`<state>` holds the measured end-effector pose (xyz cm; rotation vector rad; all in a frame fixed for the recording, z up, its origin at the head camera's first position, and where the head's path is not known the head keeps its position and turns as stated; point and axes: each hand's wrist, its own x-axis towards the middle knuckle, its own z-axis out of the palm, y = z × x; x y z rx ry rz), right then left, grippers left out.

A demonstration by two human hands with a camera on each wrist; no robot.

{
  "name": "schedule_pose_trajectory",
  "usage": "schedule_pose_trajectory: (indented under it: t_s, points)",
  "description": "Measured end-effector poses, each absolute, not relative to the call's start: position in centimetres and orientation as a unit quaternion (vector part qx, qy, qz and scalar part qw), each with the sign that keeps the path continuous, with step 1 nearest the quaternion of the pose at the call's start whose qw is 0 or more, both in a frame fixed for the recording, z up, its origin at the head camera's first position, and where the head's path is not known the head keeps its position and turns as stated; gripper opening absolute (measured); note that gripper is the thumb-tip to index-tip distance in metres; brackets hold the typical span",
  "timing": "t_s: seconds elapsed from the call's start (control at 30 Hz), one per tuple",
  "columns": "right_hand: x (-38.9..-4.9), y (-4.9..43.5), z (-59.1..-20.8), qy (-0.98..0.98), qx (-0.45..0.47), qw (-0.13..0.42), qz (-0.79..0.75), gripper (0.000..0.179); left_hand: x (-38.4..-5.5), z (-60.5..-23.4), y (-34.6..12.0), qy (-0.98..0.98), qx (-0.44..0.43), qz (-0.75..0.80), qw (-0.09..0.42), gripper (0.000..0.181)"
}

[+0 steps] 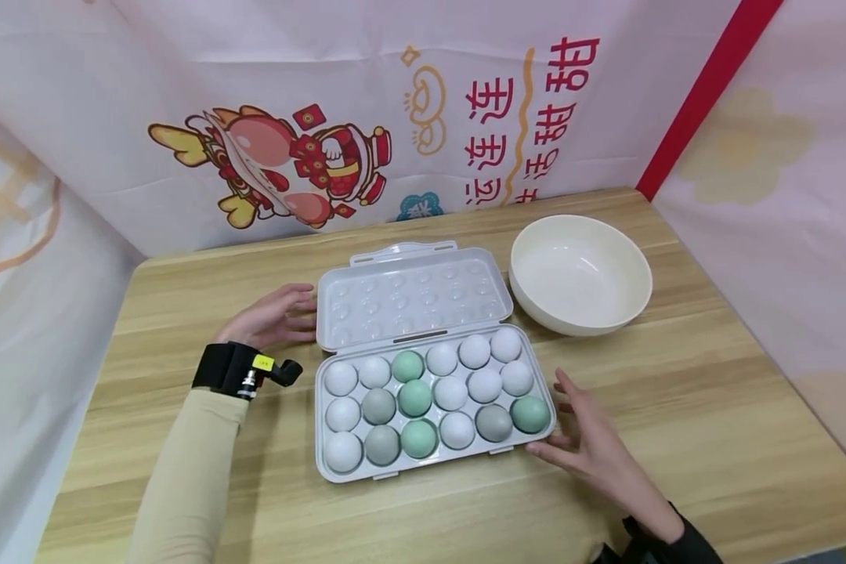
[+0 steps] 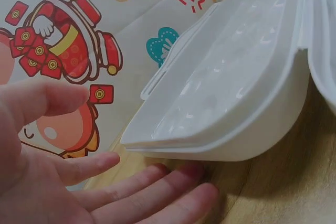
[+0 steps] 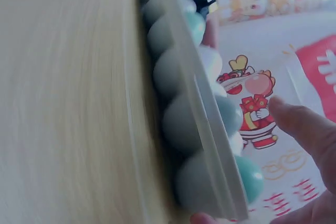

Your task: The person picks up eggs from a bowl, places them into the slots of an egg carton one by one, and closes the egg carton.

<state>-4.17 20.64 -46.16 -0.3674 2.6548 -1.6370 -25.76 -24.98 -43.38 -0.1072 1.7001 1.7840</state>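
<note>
A white plastic egg box (image 1: 430,338) lies unfolded on the table, its lid (image 1: 416,301) laid back on the far side. White eggs (image 1: 451,393), grey eggs (image 1: 379,406) and green eggs (image 1: 415,398) sit in its rows. My left hand (image 1: 275,317) is beside the lid's left edge; in the left wrist view its fingers (image 2: 142,195) are extended, some near the lid's underside. At the tray's near right corner is my right hand (image 1: 592,435), thumb tip at the rim and index finger (image 3: 302,124) stretched out. Whether the thumb presses the rim is unclear.
A round cream bowl (image 1: 581,274) stands at the back right, close to the lid's corner. Behind the wooden table (image 1: 677,439) hangs a printed cloth (image 1: 310,47) with a red stripe. Cloth also closes off the left and right sides.
</note>
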Motion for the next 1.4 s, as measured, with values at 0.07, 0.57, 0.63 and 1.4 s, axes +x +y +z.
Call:
schedule_pose_trajectory:
  t_s: [0.07, 0.57, 0.63, 1.4]
  points:
    - [-4.1, 20.4, -46.4, 0.824, -0.080, 0.039, -0.559, 0.098, -25.9, -43.3, -25.0, 0.649, -0.040, 0.683, 0.334, 0.061]
    - [-3.8, 19.1, -47.2, 0.838, -0.029, 0.033, -0.543, 0.081, -26.9, -42.3, -24.2, 0.654, -0.040, 0.674, 0.340, 0.074]
    - [-3.8, 18.9, -47.3, 0.837, -0.025, 0.029, -0.546, 0.082, -26.9, -42.1, -24.1, 0.661, -0.039, 0.670, 0.336, 0.075]
    - [-3.9, 19.1, -48.2, 0.795, 0.006, 0.014, -0.606, 0.080, -25.4, -39.8, -25.2, 0.610, 0.140, 0.730, 0.275, 0.046]
